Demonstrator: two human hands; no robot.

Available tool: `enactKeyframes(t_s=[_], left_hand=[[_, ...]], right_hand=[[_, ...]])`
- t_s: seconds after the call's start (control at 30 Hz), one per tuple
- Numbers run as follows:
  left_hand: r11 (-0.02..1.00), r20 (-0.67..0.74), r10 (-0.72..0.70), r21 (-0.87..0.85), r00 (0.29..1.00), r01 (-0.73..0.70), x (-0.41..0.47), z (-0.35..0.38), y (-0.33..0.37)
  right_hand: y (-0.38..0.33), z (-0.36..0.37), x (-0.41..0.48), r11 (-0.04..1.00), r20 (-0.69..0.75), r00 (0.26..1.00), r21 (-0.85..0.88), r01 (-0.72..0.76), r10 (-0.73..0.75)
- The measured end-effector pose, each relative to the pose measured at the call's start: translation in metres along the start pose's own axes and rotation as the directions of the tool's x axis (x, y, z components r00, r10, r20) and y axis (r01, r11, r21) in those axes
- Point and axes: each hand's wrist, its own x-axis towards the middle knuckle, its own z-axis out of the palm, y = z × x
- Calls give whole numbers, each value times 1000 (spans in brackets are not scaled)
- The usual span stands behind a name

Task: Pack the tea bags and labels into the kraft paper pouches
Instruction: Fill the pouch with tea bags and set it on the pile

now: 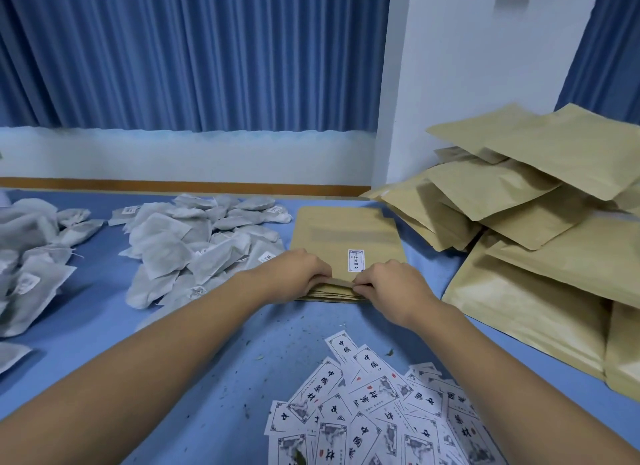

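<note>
Stack of flat pouches mid-table on the blue table, long axis running away from the person. Both hands work its near short edge. The left hand and right hand each pinch the lip of the top pouch, fingers curled, knuckles nearly meeting. A small label lies on that pouch just beyond the fingertips. Tea bags are heaped to the left, nearer the left hand. Loose labels lie close in, beside the right forearm. Bulkier pouches are piled at right. Probably parting the mouth; filling would then come from the left side.
</note>
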Motion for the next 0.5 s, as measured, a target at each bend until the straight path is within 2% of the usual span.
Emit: enactKeyframes(t_s=[0.07, 0.1, 0.13, 0.17, 0.2, 0.23, 0.27, 0.3, 0.33, 0.37, 0.4, 0.43, 0.5], left_hand=[[999, -93, -33, 13, 995, 34, -9, 2, 8], [1000, -208, -9, 12, 978, 11, -14, 5, 12], [999, -362, 36, 13, 932, -33, -20, 9, 17], [999, -521, 42, -6, 852, -53, -26, 16, 24], [996, -658, -25, -83, 753, -39, -33, 22, 35], [972, -733, -168, -233, 659, -11, -39, 29, 48], [904, -722, -348, -427, 598, 10, -45, 36, 61], [762, -606, -538, -647, 586, 31, -49, 40, 72], [546, -399, -681, -835, 614, 63, -49, 45, 80], [320, -169, -744, -939, 647, 123, -49, 48, 85], [154, 2, -748, -972, 664, 176, -49, 50, 87], [42, 101, -728, -981, 678, 190, -50, 50, 86], [-102, 163, -662, -987, 731, 127, -50, 46, 82]], right_hand=[[-4, 2, -1, 1000, -44, 999, -10, -29, 28], [-5, 3, -3, 999, -82, 995, 7, -48, 49], [-6, 5, -5, 997, -126, 989, 35, -67, 71], [-7, 7, -8, 994, -171, 981, 71, -79, 90], [-8, 10, -10, 989, -213, 971, 118, -87, 110], [-9, 13, -14, 979, -247, 960, 183, -88, 132], [-10, 17, -17, 961, -271, 950, 265, -83, 156], [-12, 20, -21, 932, -281, 944, 356, -67, 175], [-13, 23, -24, 888, -271, 944, 458, -48, 191], [-14, 25, -27, 823, -245, 950, 568, -20, 193], [-16, 27, -30, 735, -215, 960, 678, 13, 181], [-18, 28, -34, 632, -180, 971, 774, 41, 157], [-21, 30, -40, 451, -114, 989, 890, 59, 95]])
